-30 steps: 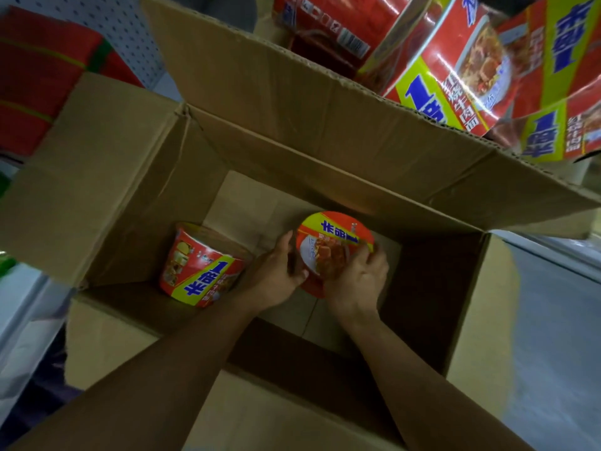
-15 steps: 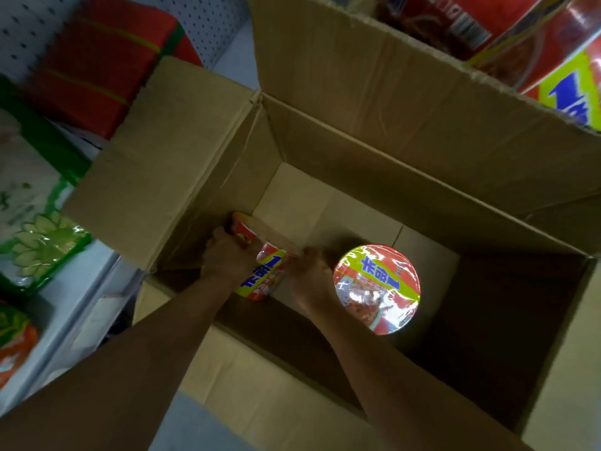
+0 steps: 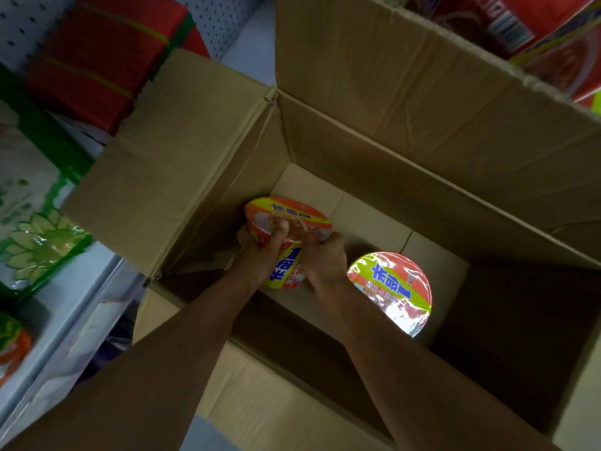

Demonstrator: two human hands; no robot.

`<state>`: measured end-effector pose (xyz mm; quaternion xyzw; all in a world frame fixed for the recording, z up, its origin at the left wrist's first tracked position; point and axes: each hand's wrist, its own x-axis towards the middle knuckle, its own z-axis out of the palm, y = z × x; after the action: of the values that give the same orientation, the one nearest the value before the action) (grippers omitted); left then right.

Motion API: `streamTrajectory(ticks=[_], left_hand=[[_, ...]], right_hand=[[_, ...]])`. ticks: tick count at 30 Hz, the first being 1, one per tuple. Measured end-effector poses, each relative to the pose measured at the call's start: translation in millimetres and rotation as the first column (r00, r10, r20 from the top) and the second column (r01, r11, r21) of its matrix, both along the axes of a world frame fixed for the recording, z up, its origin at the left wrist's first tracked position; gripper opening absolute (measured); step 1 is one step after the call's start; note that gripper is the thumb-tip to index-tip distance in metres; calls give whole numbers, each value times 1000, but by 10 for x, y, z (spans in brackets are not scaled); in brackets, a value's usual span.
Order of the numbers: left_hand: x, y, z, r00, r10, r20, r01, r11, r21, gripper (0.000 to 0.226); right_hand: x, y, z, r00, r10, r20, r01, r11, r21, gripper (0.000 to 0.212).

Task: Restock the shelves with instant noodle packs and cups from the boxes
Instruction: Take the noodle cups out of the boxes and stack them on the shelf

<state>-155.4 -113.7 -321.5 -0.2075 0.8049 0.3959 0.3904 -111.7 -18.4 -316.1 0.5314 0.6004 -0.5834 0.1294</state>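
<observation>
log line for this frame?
both hands: left hand, right hand grip noodle cup | second cup upright in box

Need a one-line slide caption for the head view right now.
Both hands, left hand and right hand, grip one noodle cup inside the cardboard box.

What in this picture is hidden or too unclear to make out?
- Held noodle cup: the left hand and right hand cover its sides.
- Cardboard box: the arms and deep shadow hide its near and right floor.
- Second noodle cup: glare washes out the lid print.
- Green packs on the left shelf: blurred, cut off by the edge.
</observation>
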Motion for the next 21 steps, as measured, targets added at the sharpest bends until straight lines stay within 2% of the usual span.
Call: streamTrajectory(ticks=[3,5,7,12,17,21], left_hand=[[-5,199,1,995,98,-21,-94,984,152,88],[19,297,0,992,126,18,-127,973,194,90],[59,343,-9,989,137,57,-145,975,170,89],[107,341,-23,972,231,49,-237,951,197,80],[155,328,32,941,325,92,-337,926,172,78],[239,342,110,926,358,118,-372,917,144,73]], right_hand=[[0,120,12,998,18,-58,-14,997,79,47],[24,163,-8,996,60,-73,-51,992,118,49],[76,196,-53,988,110,-111,-94,986,139,52],[183,260,-30,968,185,-168,-149,967,208,50],[466,399,113,961,234,-148,-190,946,263,61],[819,572,169,964,258,-61,-208,880,426,58]])
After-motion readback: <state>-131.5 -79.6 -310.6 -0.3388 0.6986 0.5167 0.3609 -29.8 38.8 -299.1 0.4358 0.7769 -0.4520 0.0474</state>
